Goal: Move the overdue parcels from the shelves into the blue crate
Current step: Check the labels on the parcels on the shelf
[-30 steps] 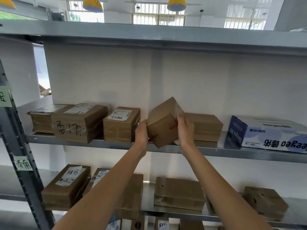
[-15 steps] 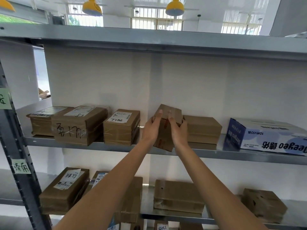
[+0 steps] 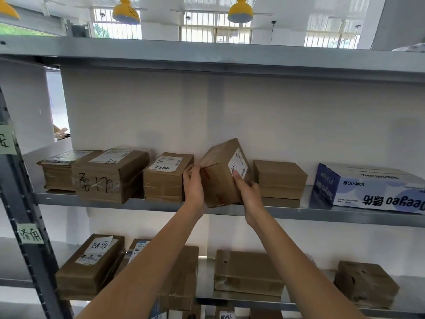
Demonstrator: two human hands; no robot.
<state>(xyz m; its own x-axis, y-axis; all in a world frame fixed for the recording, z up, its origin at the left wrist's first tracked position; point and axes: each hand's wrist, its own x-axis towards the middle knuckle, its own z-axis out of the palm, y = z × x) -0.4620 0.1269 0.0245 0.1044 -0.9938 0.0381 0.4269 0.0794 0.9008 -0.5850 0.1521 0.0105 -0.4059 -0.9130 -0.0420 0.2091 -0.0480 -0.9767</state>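
Observation:
A small brown cardboard parcel [image 3: 220, 173] is tilted at the front of the middle shelf [image 3: 276, 211], its white label turned up and to the right. My left hand [image 3: 193, 183] grips its left side and my right hand [image 3: 247, 189] holds its lower right face, thumb on the label. More brown parcels stand on the same shelf: one marked 9877 [image 3: 166, 177], one with black handwriting [image 3: 110, 176], one at the far left [image 3: 58, 170] and a plain one [image 3: 279, 179] to the right. The blue crate is out of view.
A blue and white Deeyeo carton [image 3: 370, 187] lies at the shelf's right end. The lower shelf [image 3: 204, 272] carries several brown parcels. A grey upright post [image 3: 20, 196] with green paper tags runs down the left. The top shelf board [image 3: 207, 57] spans overhead.
Both hands have turned the small parcel: it went from tilted to upright, and now leans right with its label facing up. The other parcels have stayed put.

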